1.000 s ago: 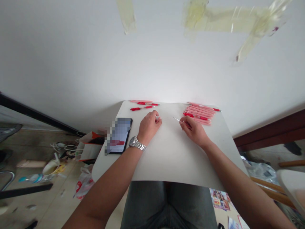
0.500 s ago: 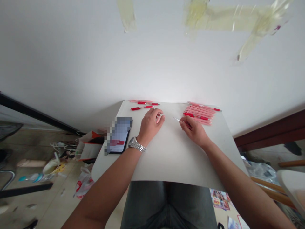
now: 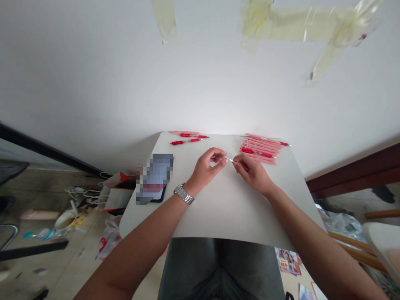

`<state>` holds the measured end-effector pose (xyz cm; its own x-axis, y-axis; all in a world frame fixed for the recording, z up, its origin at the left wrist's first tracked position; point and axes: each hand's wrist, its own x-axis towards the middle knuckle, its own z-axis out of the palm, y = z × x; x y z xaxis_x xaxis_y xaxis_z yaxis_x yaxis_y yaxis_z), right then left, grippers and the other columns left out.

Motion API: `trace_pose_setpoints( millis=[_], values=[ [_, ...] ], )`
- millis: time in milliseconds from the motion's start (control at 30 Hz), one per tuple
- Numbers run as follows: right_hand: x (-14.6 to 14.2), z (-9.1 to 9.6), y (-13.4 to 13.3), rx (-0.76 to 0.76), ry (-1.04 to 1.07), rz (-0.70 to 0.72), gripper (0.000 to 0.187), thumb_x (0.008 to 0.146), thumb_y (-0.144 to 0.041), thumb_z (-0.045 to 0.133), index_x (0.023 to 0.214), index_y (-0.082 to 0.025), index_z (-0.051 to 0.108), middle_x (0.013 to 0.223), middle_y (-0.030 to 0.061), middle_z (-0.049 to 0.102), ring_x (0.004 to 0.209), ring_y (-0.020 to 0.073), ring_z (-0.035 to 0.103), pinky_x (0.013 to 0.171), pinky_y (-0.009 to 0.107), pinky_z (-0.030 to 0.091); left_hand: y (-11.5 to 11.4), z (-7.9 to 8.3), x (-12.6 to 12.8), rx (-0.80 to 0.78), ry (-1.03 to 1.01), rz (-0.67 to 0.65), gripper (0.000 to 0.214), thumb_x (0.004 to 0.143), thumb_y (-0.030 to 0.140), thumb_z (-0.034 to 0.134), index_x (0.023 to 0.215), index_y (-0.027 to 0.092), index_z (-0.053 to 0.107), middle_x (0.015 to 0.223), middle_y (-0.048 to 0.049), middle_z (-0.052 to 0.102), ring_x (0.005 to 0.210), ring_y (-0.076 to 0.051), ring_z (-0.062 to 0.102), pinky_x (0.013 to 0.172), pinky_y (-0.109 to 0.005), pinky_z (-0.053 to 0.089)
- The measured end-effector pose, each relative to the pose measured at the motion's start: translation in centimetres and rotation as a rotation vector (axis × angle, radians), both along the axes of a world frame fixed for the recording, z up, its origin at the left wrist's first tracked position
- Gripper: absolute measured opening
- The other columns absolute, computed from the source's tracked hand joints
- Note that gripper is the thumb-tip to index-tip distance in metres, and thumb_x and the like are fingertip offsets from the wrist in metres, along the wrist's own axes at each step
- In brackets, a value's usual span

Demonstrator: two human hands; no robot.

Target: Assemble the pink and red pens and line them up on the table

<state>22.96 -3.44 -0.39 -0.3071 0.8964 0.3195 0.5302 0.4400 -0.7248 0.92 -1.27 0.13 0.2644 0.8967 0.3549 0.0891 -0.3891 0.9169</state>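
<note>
My right hand [image 3: 252, 171] is closed around a slim red-and-white pen [image 3: 231, 160], its narrow pale end poking out to the left. Thumb and fingertips of my left hand [image 3: 208, 168] pinch that end, so both hands meet on the pen above the white table. Most of its body is hidden in my right fingers. Just beyond my right hand lies a bundle of thin pink sticks [image 3: 264, 146], with a red-gripped pen [image 3: 258, 152] across it. At the back left lie a few more red pens [image 3: 186, 141].
A phone [image 3: 156, 177], partly pixelated, lies on the left of the white table [image 3: 218, 208]. A wall [image 3: 200, 83] with yellowed tape rises directly behind. Bags, a cup [image 3: 66, 218] and a bottle [image 3: 46, 233] litter the floor at left; a chair [image 3: 381, 237] stands at right.
My left hand has moved right and closed its fingertips on the pen's narrow end. My right hand has stayed nearly in place, still holding the pen.
</note>
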Motion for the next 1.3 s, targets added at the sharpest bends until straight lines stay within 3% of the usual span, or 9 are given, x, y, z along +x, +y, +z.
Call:
trace_pose_setpoints(
  millis=[500,967,1300],
  values=[
    [-0.02,-0.08,0.03,0.004,-0.007,0.004,0.023,0.107,-0.044,0.051,0.109,-0.023,0.06,0.074,-0.0015,0.057,0.063,0.0144,0.048,0.062,0.029,0.038,0.04,0.2,0.1,-0.015,-0.085,-0.051,0.017,0.096,0.034,0.071,0.104,0.018,0.069,0.1,-0.0049,0.071,0.093,-0.015,0.068,0.088,-0.027,0.055],
    [0.49,0.0,0.37,-0.007,-0.017,-0.047,0.022,0.107,-0.043,0.05,0.108,-0.023,0.06,0.075,-0.0006,0.062,0.063,0.0149,0.049,0.062,0.029,0.038,0.11,0.8,-0.18,-0.121,-0.246,-0.011,0.025,0.096,0.04,0.073,0.104,0.018,0.064,0.105,-0.0078,0.074,0.097,-0.017,0.073,0.095,-0.034,0.059],
    [0.48,-0.07,0.42,0.002,-0.012,-0.061,0.025,0.107,-0.046,0.049,0.107,-0.023,0.06,0.074,0.0,0.062,0.062,0.0154,0.049,0.062,0.029,0.039,0.46,0.29,-0.28,-0.132,-0.213,0.016,0.029,0.094,0.038,0.074,0.108,0.022,0.055,0.094,-0.0022,0.07,0.092,-0.015,0.071,0.089,-0.031,0.058]
  ],
)
